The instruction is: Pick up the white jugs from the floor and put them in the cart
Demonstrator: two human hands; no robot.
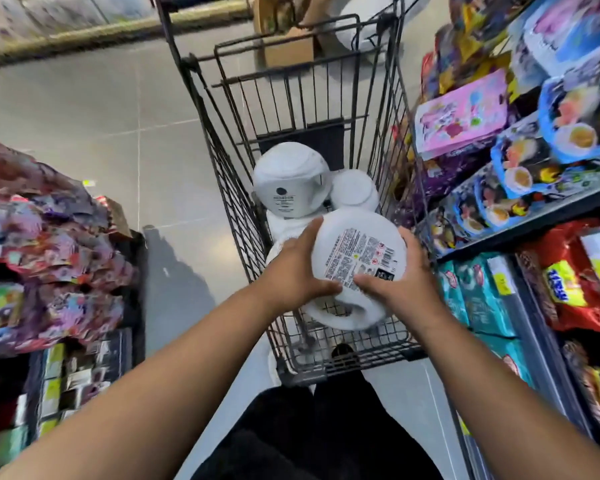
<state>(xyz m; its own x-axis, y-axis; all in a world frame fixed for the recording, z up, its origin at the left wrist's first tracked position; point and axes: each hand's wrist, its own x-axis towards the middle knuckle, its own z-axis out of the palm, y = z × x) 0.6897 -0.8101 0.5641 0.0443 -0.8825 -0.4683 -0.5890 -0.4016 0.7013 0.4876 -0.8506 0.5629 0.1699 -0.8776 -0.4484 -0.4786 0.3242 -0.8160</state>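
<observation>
I have one white jug [336, 237] clamped between both hands, over the near end of the cart [343, 351]. My left grip [291, 271] wraps its left side, with the thumb lying across the lower edge of the printed label. My right grip [400, 282] curls round the right side, its thumb pressing on the label too. The jug lies tilted on its side, label up toward me, and its looped handle points back at my body.

Deeper in the cart lie more jugs. A labelled jug [288, 188] sits toward the left wall, and a rounder plain jug [355, 190] touches it on the right. Another white shape shows beneath those two, partly hidden by my left grip; I cannot tell how it lies.

The cart is black wire and stands on a grey tiled floor [101, 116]. A shelf [520, 225] packed with bright packets runs just beside it on my right. On my left is a heap of crinkled packets [42, 237], blurred. Beyond the far end of the cart I see a cardboard box [288, 50] and a blurred white shape [357, 36] on the floor. My dark trousers [309, 427] fill the bottom of the view.
</observation>
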